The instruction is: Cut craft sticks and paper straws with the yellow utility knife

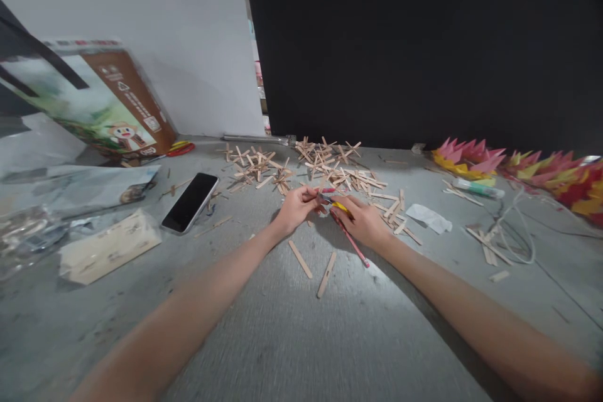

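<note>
Hands (325, 213) around slim pink-handled tool (351, 242), flat wooden sticks (300, 259) beside.

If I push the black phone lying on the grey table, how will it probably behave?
The phone lies flat and looks thin and rigid, so it would likely slide, not roll or tip. Its glossy face may be slippery and fragile. The table looks rough, probably adding friction.

1. I see a grey worktop (292, 339) filling the lower frame.
2. Wooden stick crosses (325, 166) lie heaped at centre, two loose sticks (313, 264) just below.
3. A phone (190, 202) and carton (101, 97) sit left; paper flowers (518, 169) upper right.
</note>
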Action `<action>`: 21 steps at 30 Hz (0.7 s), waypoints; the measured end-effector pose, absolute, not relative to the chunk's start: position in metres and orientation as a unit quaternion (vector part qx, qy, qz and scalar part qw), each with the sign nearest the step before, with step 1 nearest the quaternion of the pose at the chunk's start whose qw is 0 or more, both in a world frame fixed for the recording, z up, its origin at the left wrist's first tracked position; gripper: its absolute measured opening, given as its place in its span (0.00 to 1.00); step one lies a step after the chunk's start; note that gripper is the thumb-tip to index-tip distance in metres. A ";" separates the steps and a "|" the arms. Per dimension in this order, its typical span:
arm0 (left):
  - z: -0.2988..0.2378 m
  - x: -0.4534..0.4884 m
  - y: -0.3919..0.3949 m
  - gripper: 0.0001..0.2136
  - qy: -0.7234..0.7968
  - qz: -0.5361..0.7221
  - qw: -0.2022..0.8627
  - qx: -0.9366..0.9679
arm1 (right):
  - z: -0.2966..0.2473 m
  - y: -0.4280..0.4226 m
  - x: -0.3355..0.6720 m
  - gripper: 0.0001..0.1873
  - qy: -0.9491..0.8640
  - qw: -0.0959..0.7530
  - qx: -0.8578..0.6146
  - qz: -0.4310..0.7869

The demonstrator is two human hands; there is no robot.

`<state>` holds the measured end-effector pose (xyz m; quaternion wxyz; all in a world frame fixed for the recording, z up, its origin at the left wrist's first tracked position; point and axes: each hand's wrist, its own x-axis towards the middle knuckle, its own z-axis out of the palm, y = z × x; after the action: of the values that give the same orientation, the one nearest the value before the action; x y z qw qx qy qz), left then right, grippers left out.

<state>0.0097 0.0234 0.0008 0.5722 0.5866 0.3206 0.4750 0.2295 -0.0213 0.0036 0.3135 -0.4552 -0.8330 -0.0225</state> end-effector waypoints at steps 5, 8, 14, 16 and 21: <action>0.001 0.011 0.023 0.23 0.337 0.487 0.569 0.570 | 0.004 -0.020 0.229 0.15 -0.835 0.342 -0.431 -0.009; 0.002 0.011 0.022 0.23 0.345 0.488 0.565 0.568 | 0.004 -0.020 0.229 0.16 -0.834 0.345 -0.430 0.004; 0.004 0.010 0.021 0.22 0.350 0.483 0.555 0.580 | 0.004 -0.020 0.229 0.16 -0.830 0.359 -0.427 0.025; 0.005 0.009 0.020 0.21 0.353 0.471 0.550 0.593 | 0.003 -0.020 0.229 0.15 -0.831 0.362 -0.422 0.033; 0.005 0.009 0.020 0.19 0.359 0.466 0.542 0.601 | 0.004 -0.021 0.228 0.15 -0.830 0.361 -0.424 0.037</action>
<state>0.0091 0.0196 0.0050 0.5416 0.6006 0.3592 0.4657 0.2280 -0.0207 0.0035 0.3610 -0.4242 -0.8297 0.0365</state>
